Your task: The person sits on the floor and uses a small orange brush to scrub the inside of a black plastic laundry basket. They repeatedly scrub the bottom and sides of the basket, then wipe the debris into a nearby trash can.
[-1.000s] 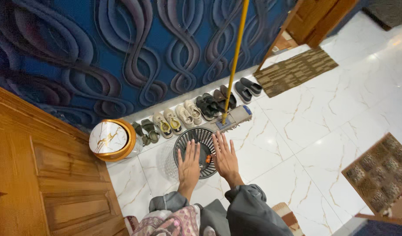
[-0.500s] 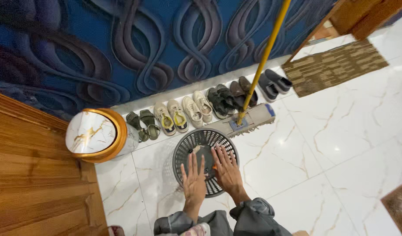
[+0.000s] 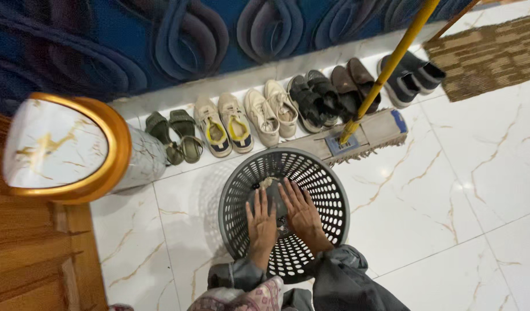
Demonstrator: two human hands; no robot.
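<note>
We see both hands reaching down into a grey perforated basket (image 3: 328, 196) on the white marble floor (image 3: 449, 190). The left hand (image 3: 261, 222) and right hand (image 3: 302, 212) lie flat, fingers spread, gripping nothing, over some dark rubbish (image 3: 268, 185) at its bottom. Beside it stands a marble-patterned bin (image 3: 63, 151) with a gold rim.

Round grey perforated plastic basket (image 3: 325, 190): dark grey, grid of holes. Lidded round bin (image 3: 63, 150): white marble with gold veins, gold rim. Flat mop (image 3: 366, 135): yellow pole, grey-beige pad, blue end. Embossed wall (image 3: 178, 40): deep blue, swirling loops. Floor tiles (image 3: 449, 190): white marble, gold veining. Woven doormat (image 3: 489, 55): brown, ribbed checks. Sleeves (image 3: 345, 282): grey.
</note>
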